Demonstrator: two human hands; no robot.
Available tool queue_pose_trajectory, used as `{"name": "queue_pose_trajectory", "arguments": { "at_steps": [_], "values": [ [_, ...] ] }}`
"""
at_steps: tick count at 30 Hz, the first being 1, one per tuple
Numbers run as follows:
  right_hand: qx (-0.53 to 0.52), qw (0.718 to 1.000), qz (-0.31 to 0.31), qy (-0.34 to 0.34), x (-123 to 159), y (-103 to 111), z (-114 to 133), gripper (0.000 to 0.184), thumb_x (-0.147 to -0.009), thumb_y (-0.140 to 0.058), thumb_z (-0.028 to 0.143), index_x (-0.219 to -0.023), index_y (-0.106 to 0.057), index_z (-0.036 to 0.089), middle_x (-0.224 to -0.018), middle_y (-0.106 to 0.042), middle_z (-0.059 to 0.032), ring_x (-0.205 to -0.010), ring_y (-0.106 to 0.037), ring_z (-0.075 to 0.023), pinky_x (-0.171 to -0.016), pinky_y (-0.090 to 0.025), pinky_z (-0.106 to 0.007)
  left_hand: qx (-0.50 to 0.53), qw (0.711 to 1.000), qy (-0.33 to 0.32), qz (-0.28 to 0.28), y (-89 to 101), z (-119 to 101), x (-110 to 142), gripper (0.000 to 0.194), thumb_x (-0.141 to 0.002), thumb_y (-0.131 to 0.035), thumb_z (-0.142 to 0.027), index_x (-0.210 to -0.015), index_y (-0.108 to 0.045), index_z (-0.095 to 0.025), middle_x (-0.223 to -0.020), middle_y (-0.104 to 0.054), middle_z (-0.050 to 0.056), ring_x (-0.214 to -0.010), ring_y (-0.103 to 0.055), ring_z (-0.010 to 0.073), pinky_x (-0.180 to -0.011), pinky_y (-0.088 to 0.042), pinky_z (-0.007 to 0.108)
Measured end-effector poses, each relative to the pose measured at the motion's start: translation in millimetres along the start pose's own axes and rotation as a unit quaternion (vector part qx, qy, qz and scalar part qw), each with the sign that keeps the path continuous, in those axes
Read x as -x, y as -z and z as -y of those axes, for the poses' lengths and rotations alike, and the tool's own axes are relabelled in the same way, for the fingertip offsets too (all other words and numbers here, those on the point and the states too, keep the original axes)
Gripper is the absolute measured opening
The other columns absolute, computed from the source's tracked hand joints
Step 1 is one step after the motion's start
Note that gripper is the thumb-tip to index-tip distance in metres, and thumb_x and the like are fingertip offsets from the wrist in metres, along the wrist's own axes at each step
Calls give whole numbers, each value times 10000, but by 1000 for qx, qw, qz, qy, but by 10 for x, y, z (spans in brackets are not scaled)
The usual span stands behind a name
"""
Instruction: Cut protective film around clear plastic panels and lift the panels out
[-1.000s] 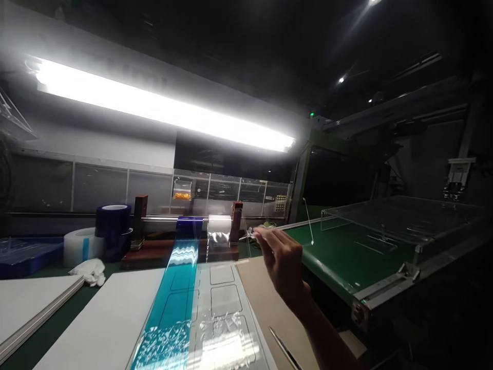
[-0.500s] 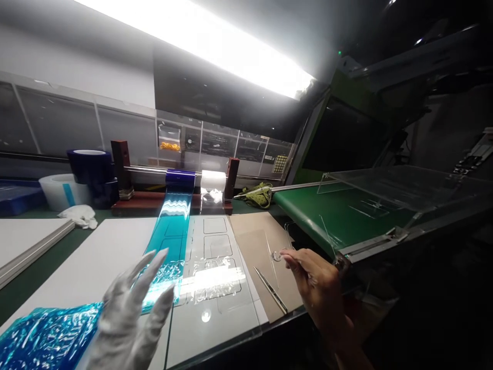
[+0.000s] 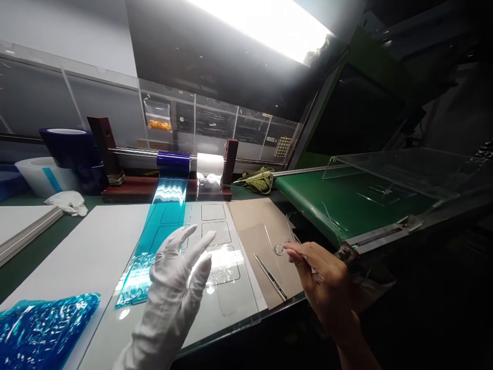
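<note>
My left hand (image 3: 179,280), in a white glove, is raised with fingers apart over a glass plate (image 3: 200,334); nothing shows in it. Beside and partly behind it runs a strip of blue film (image 3: 164,203), drawn from a roll (image 3: 173,161). Rounded rectangles are outlined on the plate, and wrinkled clear film (image 3: 221,262) covers part of it. My bare right hand (image 3: 321,272) pinches a small clear ring-shaped piece (image 3: 279,250) between thumb and forefinger, above brown cardboard (image 3: 250,216). A pair of tweezers (image 3: 269,277) lies just left of this hand.
Crumpled blue film (image 3: 46,329) lies at the near left. Behind stand a wooden roll holder (image 3: 127,190), a white roll (image 3: 210,164) and large tape rolls (image 3: 67,154). On the right is a green conveyor belt (image 3: 319,198) under a clear cover (image 3: 404,167).
My left hand has moved right and farther over the plate. The blue strip's near end now lies farther left in view. My right hand keeps its pinch; the camera view has shifted slightly.
</note>
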State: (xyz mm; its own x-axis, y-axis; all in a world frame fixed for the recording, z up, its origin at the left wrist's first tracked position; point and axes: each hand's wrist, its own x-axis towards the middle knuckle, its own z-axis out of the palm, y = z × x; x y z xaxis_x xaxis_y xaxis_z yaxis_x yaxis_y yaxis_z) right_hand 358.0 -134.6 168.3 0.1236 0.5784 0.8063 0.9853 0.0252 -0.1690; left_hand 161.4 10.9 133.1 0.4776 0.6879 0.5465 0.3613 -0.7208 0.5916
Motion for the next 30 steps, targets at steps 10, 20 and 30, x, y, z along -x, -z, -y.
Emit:
{"name": "queue_pose_trajectory", "arguments": {
  "at_steps": [10,20,30],
  "values": [
    [32,996,70,37,-66,-103,-143,120,-893,-554,75,-938,-650,133,-798,-685,-59,-724,-620,-162,-665,-483,-290,-16,996,91,-11,3,524,208,856,-782,-12,-768,-847,-733,-311,-1304,-564,-3,-1316,-372,335,-1050,-366,591],
    [33,980,176,84,-34,11,-112,254,-883,-489,-3,-1039,-621,147,-859,-675,-62,-789,-609,-173,-687,-492,-291,27,985,169,-27,130,457,247,763,-821,-80,-733,-958,-715,-334,-1384,-486,-14,-1366,-286,320,-1074,-280,643],
    [41,986,139,81,-87,-126,-51,160,-908,-520,118,-926,-673,165,-734,-698,-39,-659,-642,-149,-631,-503,-262,-36,990,133,-13,234,454,315,493,-879,-288,-588,-1269,-494,-368,-1457,-363,16,-1356,-288,339,-1042,-284,693]
  ]
}}
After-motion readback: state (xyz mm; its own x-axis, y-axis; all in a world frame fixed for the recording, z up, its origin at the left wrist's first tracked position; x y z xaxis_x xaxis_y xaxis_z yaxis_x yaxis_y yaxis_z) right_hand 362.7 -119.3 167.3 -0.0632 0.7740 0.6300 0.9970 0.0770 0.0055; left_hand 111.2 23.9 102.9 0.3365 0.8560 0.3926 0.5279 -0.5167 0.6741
